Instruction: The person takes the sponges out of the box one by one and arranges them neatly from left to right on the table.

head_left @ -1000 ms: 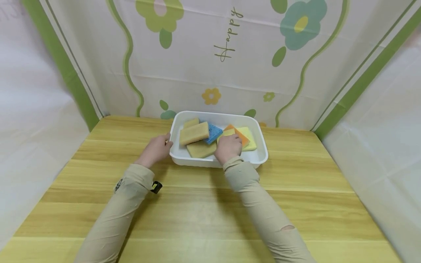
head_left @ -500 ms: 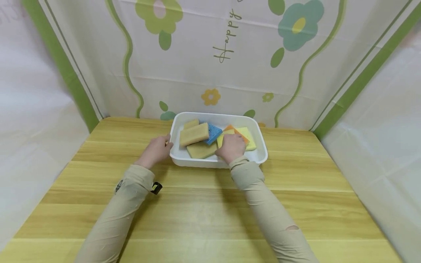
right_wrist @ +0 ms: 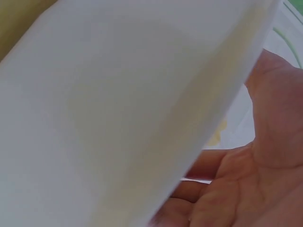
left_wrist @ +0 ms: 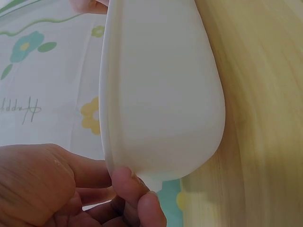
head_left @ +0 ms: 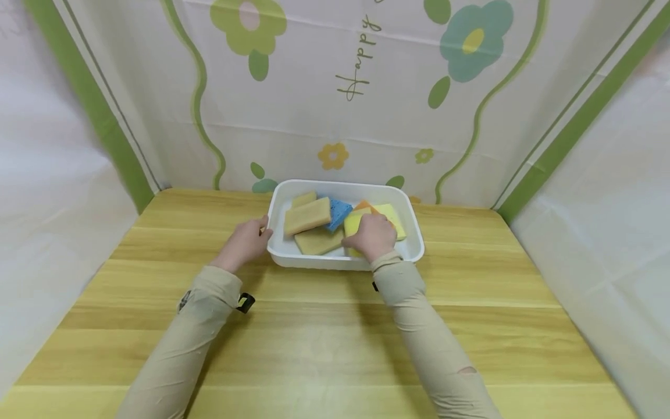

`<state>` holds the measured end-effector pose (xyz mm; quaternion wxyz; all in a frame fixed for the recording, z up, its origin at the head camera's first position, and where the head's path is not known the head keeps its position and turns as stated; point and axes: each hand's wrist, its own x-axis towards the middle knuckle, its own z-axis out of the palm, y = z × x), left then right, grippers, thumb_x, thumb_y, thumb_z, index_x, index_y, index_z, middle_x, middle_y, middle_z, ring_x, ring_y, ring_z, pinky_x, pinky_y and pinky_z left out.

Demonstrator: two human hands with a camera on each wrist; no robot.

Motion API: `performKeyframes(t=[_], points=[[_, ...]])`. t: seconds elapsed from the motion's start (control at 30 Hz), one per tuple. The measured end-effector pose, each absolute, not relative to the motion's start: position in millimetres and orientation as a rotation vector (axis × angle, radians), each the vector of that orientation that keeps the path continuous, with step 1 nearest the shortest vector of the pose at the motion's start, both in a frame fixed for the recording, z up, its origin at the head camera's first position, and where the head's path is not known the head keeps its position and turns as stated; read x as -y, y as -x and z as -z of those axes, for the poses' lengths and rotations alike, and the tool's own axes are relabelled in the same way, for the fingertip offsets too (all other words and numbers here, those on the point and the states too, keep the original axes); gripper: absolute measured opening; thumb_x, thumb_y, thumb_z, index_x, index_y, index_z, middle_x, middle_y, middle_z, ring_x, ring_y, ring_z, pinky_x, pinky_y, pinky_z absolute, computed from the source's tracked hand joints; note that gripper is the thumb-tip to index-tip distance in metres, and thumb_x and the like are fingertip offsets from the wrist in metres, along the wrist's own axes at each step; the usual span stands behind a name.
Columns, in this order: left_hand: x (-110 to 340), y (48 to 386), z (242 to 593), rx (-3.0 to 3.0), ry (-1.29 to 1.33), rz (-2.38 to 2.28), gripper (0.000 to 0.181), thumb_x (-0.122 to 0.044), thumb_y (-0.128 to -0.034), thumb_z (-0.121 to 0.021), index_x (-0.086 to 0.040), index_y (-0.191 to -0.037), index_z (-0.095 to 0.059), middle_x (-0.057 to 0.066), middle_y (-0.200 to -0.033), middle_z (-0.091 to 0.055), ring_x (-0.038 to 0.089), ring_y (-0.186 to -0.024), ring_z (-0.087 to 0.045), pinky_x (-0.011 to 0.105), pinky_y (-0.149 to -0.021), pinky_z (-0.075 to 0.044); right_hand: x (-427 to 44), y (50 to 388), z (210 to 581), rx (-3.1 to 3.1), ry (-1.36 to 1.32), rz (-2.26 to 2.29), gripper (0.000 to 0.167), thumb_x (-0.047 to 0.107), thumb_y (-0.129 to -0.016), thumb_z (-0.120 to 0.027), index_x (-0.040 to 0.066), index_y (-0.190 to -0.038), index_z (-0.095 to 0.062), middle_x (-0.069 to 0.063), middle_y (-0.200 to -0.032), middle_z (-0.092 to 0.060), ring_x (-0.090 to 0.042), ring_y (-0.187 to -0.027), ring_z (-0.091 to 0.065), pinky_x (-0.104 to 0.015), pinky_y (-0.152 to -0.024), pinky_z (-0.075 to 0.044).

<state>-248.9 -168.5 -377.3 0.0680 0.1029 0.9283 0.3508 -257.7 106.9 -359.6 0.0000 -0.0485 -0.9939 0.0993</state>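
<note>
A white plastic tub (head_left: 324, 263) with several sponges in it stands near the table's back edge. My left hand (head_left: 245, 243) pinches the rim at its left end, thumb and fingers on either side of the wall in the left wrist view. My right hand (head_left: 374, 235) reaches into the right half and grips a yellow sponge (head_left: 353, 224), thumb at its left side; the fingertips are hidden. Behind that hand lie an orange sponge (head_left: 362, 205) and a pale yellow one (head_left: 396, 220). To the left are a blue sponge (head_left: 339, 213) and a tan sponge (head_left: 307, 216) resting on others.
The tub stands on a wooden table (head_left: 309, 349). A white flowered curtain (head_left: 293, 105) hangs right behind it, and white sheets close off both sides. Another tan sponge (head_left: 318, 241) lies flat at the tub's front, and a small one (head_left: 303, 199) at the back left.
My right hand has shifted a little to the right inside the tub, and more of the yellow sponge shows beside the thumb. The left hand stays on the rim.
</note>
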Motion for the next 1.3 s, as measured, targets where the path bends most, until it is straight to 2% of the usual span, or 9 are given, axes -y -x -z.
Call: performKeyframes(t=[0.13, 0.33, 0.53, 0.6, 0.9, 0.97, 1.03, 1.17, 1.3], points=[[167.2, 248.3, 376.4, -2.796, -0.313, -1.061, 0.050, -0.013, -0.1057, -0.041, 0.011, -0.148, -0.027, 0.032, -0.141, -0.041, 0.030, -0.090, -0.062, 0.032, -0.063, -0.050, -111.7, 257.5, 355.7, 3.125, 0.199, -0.438, 0.045, 0.051, -0.068, -0.079, 0.012, -0.075, -0.057, -0.009, -0.078, -0.059, -0.026, -0.073, -0.057, -0.039, -0.055, -0.045], [166.4, 247.3, 375.5, -2.778, -0.293, -1.092, 0.051, -0.014, -0.1056, -0.041, 0.010, -0.149, -0.026, 0.031, -0.142, -0.041, 0.025, -0.068, -0.056, 0.032, -0.054, -0.044, -117.4, 255.6, 351.2, 3.131, 0.240, -0.550, 0.045, 0.051, -0.071, -0.075, 0.011, -0.083, -0.059, -0.010, -0.082, -0.060, -0.027, -0.074, -0.058, -0.039, -0.054, -0.045], [166.9, 247.4, 375.4, -2.779, -0.291, -1.070, 0.051, -0.014, -0.1057, -0.041, 0.010, -0.148, -0.026, 0.031, -0.143, -0.039, 0.029, -0.085, -0.061, 0.032, -0.058, -0.047, -121.5, 253.2, 347.6, 3.137, 0.244, -0.615, 0.060, 0.051, -0.071, -0.076, 0.007, -0.109, -0.062, -0.011, -0.085, -0.060, -0.024, -0.070, -0.056, -0.036, -0.052, -0.044], [167.9, 247.6, 376.0, -2.777, -0.290, -1.068, 0.051, -0.014, -0.1058, -0.041, 0.010, -0.148, -0.026, 0.032, -0.144, -0.038, 0.030, -0.088, -0.061, 0.033, -0.059, -0.047, -122.5, 252.9, 347.1, 3.142, 0.242, -0.634, 0.061, 0.052, -0.072, -0.075, 0.006, -0.109, -0.062, -0.010, -0.084, -0.059, -0.022, -0.068, -0.054, -0.035, -0.051, -0.043], [169.3, 246.0, 375.7, -2.762, -0.281, -1.074, 0.051, -0.014, -0.1061, -0.040, 0.010, -0.149, -0.026, 0.032, -0.141, -0.041, 0.028, -0.082, -0.060, 0.032, -0.059, -0.046, -127.5, 248.6, 351.2, 3.093, 0.189, -0.775, 0.070, 0.045, -0.073, -0.072, 0.008, -0.131, -0.056, -0.008, -0.079, -0.055, -0.019, -0.062, -0.049, -0.031, -0.048, -0.038], [168.9, 245.6, 375.1, -2.765, -0.285, -1.075, 0.051, -0.014, -0.1062, -0.040, 0.010, -0.149, -0.025, 0.032, -0.142, -0.040, 0.029, -0.086, -0.061, 0.032, -0.060, -0.047, -128.9, 247.7, 351.3, 3.086, 0.189, -0.784, 0.064, 0.044, -0.073, -0.072, 0.007, -0.124, -0.059, -0.007, -0.076, -0.052, -0.018, -0.060, -0.047, -0.030, -0.046, -0.035], [169.0, 245.4, 374.6, -2.772, -0.292, -1.077, 0.051, -0.014, -0.1061, -0.040, 0.010, -0.149, -0.026, 0.032, -0.143, -0.039, 0.031, -0.091, -0.062, 0.033, -0.063, -0.049, -130.5, 246.5, 351.1, 3.070, 0.189, -0.789, 0.052, 0.045, -0.073, -0.072, 0.005, -0.105, -0.061, -0.006, -0.073, -0.050, -0.018, -0.058, -0.045, -0.029, -0.045, -0.033], [169.2, 245.6, 374.5, -2.790, -0.318, -1.079, 0.050, -0.012, -0.1057, -0.041, 0.011, -0.148, -0.028, 0.032, -0.141, -0.041, 0.032, -0.096, -0.062, 0.034, -0.067, -0.051, -133.9, 243.9, 349.7, 3.023, 0.184, -0.802, 0.043, 0.048, -0.074, -0.072, 0.008, -0.078, -0.054, -0.006, -0.071, -0.049, -0.018, -0.057, -0.044, -0.029, -0.045, -0.033], [168.8, 246.3, 374.7, -2.796, -0.324, -1.077, 0.049, -0.012, -0.1055, -0.042, 0.011, -0.147, -0.029, 0.032, -0.140, -0.043, 0.031, -0.093, -0.062, 0.034, -0.066, -0.050, -136.5, 241.7, 348.1, 2.965, 0.181, -0.800, 0.045, 0.049, -0.074, -0.072, 0.008, -0.078, -0.053, -0.010, -0.078, -0.052, -0.022, -0.063, -0.047, -0.032, -0.048, -0.036]])
